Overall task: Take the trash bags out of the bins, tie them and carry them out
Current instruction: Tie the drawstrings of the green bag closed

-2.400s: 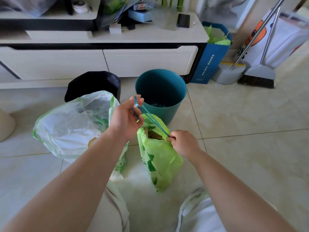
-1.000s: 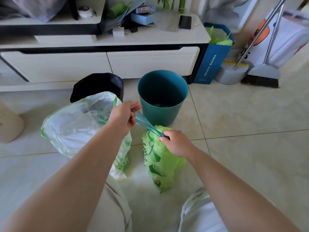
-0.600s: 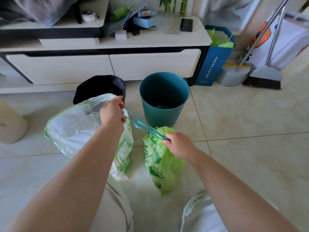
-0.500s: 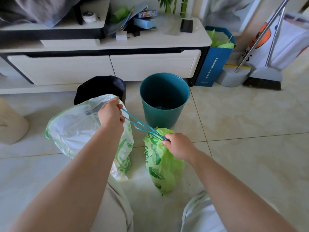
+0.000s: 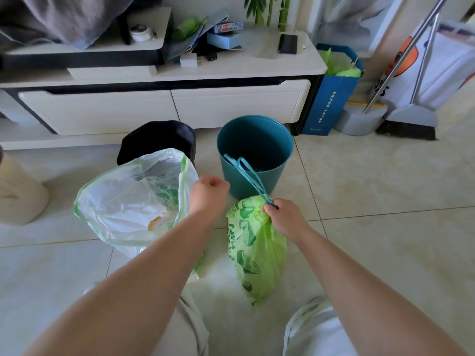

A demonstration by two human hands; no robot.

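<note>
A small green trash bag [image 5: 257, 250] stands on the floor tiles, its neck cinched. My right hand [image 5: 282, 217] grips that neck where the blue drawstring [image 5: 248, 176] comes out; the string's loops stick up in front of the teal bin [image 5: 254, 152]. My left hand [image 5: 208, 194] hovers just left of the string, fingers curled with nothing in them. A larger white bag with a green rim [image 5: 128, 201] sits open to the left, some trash inside. Behind it stands a black bin [image 5: 159, 137].
A white TV cabinet [image 5: 164, 106] runs along the back with clutter on top. A blue paper bag [image 5: 331, 98], a dustpan [image 5: 359, 119] and a broom [image 5: 408, 124] stand at the right. A beige object [image 5: 20, 194] sits at the left edge. My knees are at the bottom.
My left hand let go of the drawstring it was pulling to the left; the loops now stand free. The green bag's mouth has gone from open to cinched shut.
</note>
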